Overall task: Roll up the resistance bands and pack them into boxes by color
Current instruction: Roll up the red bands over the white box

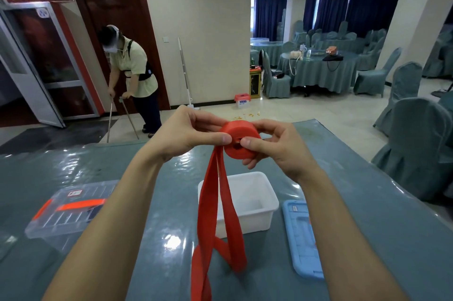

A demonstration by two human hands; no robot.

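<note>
both hands up in front of me over the table (157, 202), working the red band (241, 139). left hand (188, 134) is pinching the loose strap right where it feeds into the coil, thumb on the near side and fingers curled behind. right hand (274, 146) is wrapped around the coil itself w/ the thumb pressed near the hole in the middle, other fingers cupping the far side and underneath.

progress-wise: roll's prob a bit past halfway imo. there's a decent fat coil already, but a long doubled tail (215, 227) hangs off it — it drops down in front of the white bin (259, 205) and trails out the bottom of view, kinda twisted near the lower end, so can't see where it stops. that twist will prob need flattening as it feeds in or the roll goes lumpy.

boxes: white bin sits just past my arms and looks empty from here. clear box w/ orange latches (71, 212) is off to my left w/ the lid shut, can't really tell what's inside. light blue box (306, 237) is on the right, near my right forearm, also closed by the looks of it.

so left to do — finish winding this one, drop it in whichever box is for red, then any other bands. none visible atm tho.
</note>
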